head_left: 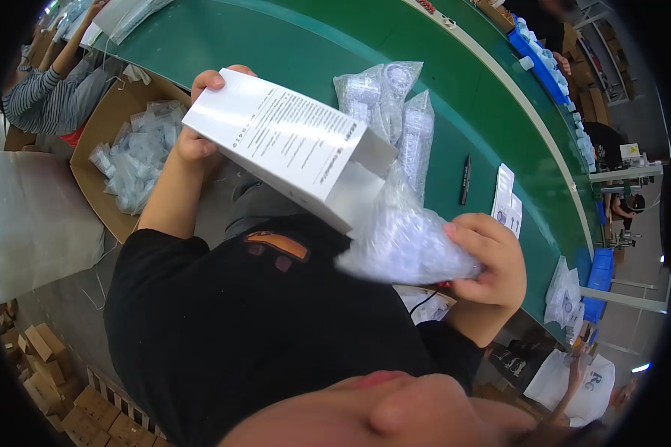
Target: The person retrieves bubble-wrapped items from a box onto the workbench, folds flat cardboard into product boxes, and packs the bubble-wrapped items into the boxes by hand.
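Observation:
My left hand (205, 112) grips the closed end of a white printed carton (283, 134), thumb on one side. The carton is tilted, and its open end faces my right hand. In my right hand (492, 261) is a clear plastic bag (414, 238) with pale white parts inside, slightly blurred. The bag is at the carton's open mouth; whether part of it is inside, I cannot tell. Beyond the carton, more wrapped white parts in clear bags (380, 89) lie on the green table (276, 45).
A black marker (465, 179) and printed leaflets (505, 197) lie on the table. To the left stands a cardboard box (97, 141) of bagged parts. Blue trays (537, 63) line the far side. Co-workers sit at left (45, 97) and lower right (574, 384).

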A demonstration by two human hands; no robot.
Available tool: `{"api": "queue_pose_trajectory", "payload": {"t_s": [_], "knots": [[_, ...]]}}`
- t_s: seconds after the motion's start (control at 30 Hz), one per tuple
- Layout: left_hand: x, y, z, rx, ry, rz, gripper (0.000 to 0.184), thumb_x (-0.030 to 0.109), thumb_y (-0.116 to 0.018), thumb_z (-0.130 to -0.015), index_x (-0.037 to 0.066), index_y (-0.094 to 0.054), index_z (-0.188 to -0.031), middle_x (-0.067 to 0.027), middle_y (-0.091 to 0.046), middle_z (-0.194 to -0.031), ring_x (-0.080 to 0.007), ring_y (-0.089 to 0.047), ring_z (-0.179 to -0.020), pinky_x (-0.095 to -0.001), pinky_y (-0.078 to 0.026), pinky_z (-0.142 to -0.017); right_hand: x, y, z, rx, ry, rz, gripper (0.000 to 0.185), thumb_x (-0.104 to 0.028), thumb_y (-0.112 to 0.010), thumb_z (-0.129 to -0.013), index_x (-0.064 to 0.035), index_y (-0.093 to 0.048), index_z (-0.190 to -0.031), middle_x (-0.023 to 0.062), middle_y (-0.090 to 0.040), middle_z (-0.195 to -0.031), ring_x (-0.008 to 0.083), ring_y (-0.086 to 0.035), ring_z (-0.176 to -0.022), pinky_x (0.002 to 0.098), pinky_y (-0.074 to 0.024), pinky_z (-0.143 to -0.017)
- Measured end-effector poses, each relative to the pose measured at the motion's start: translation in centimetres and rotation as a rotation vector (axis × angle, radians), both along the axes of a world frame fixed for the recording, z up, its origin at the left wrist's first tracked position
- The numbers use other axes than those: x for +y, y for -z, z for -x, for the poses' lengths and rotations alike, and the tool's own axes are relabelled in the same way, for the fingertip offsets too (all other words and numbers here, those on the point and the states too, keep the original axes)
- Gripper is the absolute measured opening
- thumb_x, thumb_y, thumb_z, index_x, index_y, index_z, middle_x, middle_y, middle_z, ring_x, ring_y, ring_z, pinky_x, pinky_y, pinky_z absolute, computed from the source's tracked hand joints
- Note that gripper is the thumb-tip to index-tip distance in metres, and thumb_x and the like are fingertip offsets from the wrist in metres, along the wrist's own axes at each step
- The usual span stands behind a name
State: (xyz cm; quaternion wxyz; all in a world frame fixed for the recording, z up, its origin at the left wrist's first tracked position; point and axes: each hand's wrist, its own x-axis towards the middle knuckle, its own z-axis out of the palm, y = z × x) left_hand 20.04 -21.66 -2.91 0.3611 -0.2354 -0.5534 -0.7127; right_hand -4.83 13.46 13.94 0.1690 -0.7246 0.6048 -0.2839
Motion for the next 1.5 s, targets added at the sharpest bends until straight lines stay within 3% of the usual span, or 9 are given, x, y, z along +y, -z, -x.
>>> {"api": "queue_pose_trajectory", "payload": {"t_s": [0.17, 0.3, 0.37, 0.43, 0.6, 0.97, 1.23, 1.3, 1.5], "knots": [[0.0, 1.1, 0.7, -0.07, 0.07, -0.099, 0.077, 0.026, -0.072, -0.062, 0.018, -0.039, -0.131, -0.0216, -0.041, -0.129, -0.0358, -0.048, -0.124, -0.0414, -0.048, -0.098, -0.7, 1.5, 2.8, -0.384, -0.33, -0.071, 0.058, -0.012, -0.075, -0.06, 0.0055, -0.065, -0.115, 0.0187, -0.066, -0.098, 0.0309, -0.065, -0.083, 0.0347, -0.051, -0.071], [1.0, 0.9, 1.8, -0.042, 0.25, -0.179, 0.074, 0.027, -0.072, -0.062, 0.017, -0.042, -0.128, -0.0202, -0.044, -0.127, -0.0354, -0.049, -0.124, -0.0411, -0.048, -0.099, -1.3, 2.8, 3.6, -0.488, -0.328, -0.1, 0.062, -0.018, -0.076, -0.06, 0.0074, -0.064, -0.115, 0.0198, -0.066, -0.1, 0.0312, -0.066, -0.084, 0.0344, -0.0502, -0.074], [1.1, 1.1, 1.7, -0.071, 0.233, -0.2, 0.074, 0.027, -0.072, -0.061, 0.018, -0.043, -0.128, -0.0197, -0.044, -0.127, -0.0354, -0.049, -0.124, -0.0412, -0.048, -0.1, -0.9, 2.8, 3.7, -0.518, -0.109, -0.196, 0.065, -0.02, -0.077, -0.059, 0.0083, -0.063, -0.116, 0.0192, -0.067, -0.099, 0.0306, -0.066, -0.085, 0.0338, -0.0495, -0.075], [1.0, 1.2, 1.6, -0.1, 0.213, -0.218, 0.074, 0.027, -0.072, -0.06, 0.018, -0.043, -0.128, -0.0192, -0.044, -0.127, -0.0353, -0.048, -0.124, -0.0414, -0.048, -0.1, -0.8, 2.0, 2.8, -0.494, -0.073, -0.215, 0.066, -0.018, -0.076, -0.057, 0.0084, -0.063, -0.116, 0.0188, -0.067, -0.099, 0.0299, -0.066, -0.086, 0.0333, -0.0492, -0.076], [0.8, 1.6, 2.1, -0.055, 0.107, -0.122, 0.072, 0.026, -0.071, -0.06, 0.019, -0.042, -0.126, -0.0177, -0.042, -0.127, -0.0335, -0.045, -0.127, -0.0407, -0.047, -0.1, -0.8, 0.5, -1.6, -0.022, 0.292, -0.085, 0.065, -0.011, -0.075, -0.058, -0.0006, -0.063, -0.121, 0.0171, -0.065, -0.098, 0.0314, -0.064, -0.086, 0.0335, -0.0493, -0.076], [3.2, 1.0, 3.3, 0.011, 0.135, -0.189, 0.07, 0.031, -0.069, -0.062, 0.019, -0.044, -0.126, -0.0191, -0.042, -0.126, -0.0344, -0.051, -0.119, -0.0402, -0.05, -0.096, -2.1, -0.3, -3.8, -0.015, 0.239, -0.137, 0.064, -0.016, -0.078, -0.065, -0.0041, -0.061, -0.125, 0.0164, -0.062, -0.098, 0.035, -0.062, -0.085, 0.0376, -0.0505, -0.074], [1.6, 1.6, 3.5, -0.038, 0.208, -0.314, 0.073, 0.028, -0.071, -0.06, 0.018, -0.044, -0.127, -0.0156, -0.043, -0.128, -0.0359, -0.047, -0.127, -0.0429, -0.053, -0.098, -1.8, -0.9, -1.8, -0.096, 0.225, -0.146, 0.063, -0.02, -0.079, -0.067, 0.0006, -0.06, -0.124, 0.0179, -0.063, -0.093, 0.0348, -0.062, -0.083, 0.0361, -0.0487, -0.073], [1.8, 1.4, 3.4, -0.109, 0.144, -0.319, 0.07, 0.032, -0.072, -0.058, 0.019, -0.047, -0.122, -0.0141, -0.043, -0.12, -0.0332, -0.05, -0.118, -0.0419, -0.052, -0.094, -1.8, -0.9, -2.1, -0.103, 0.233, -0.168, 0.063, -0.02, -0.079, -0.067, 0.0014, -0.06, -0.123, 0.0183, -0.062, -0.092, 0.0348, -0.062, -0.083, 0.0359, -0.0485, -0.073], [1.6, 2.3, 4.1, -0.035, 0.168, -0.251, 0.072, 0.03, -0.07, -0.06, 0.018, -0.044, -0.126, -0.0159, -0.043, -0.126, -0.0359, -0.047, -0.126, -0.0433, -0.051, -0.099, -2.3, -0.7, -2.9, 0.012, 0.32, -0.158, 0.059, -0.018, -0.077, -0.069, 0.0013, -0.061, -0.122, 0.0181, -0.062, -0.091, 0.0352, -0.061, -0.081, 0.037, -0.0487, -0.073]]}}
